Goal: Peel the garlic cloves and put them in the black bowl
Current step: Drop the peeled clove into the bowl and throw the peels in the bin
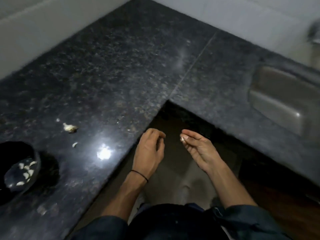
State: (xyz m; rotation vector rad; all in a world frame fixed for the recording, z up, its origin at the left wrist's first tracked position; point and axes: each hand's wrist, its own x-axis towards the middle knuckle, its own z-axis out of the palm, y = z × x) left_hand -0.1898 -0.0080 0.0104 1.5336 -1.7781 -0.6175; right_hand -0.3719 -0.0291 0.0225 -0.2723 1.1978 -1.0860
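Observation:
A black bowl stands at the left edge of the dark granite counter, with several peeled garlic cloves inside. A piece of garlic with skin and a small clove lie on the counter to the right of the bowl. Both hands hang off the counter, over the floor in the inner corner. My right hand pinches a pale scrap of garlic skin between thumb and forefinger. My left hand has its fingers curled inward; what is inside them is hidden.
The counter is L-shaped, with white walls behind it. A steel sink is set into the right arm, with a blurred tap above it. Skin scraps lie near the front edge. A light glare shines on the stone.

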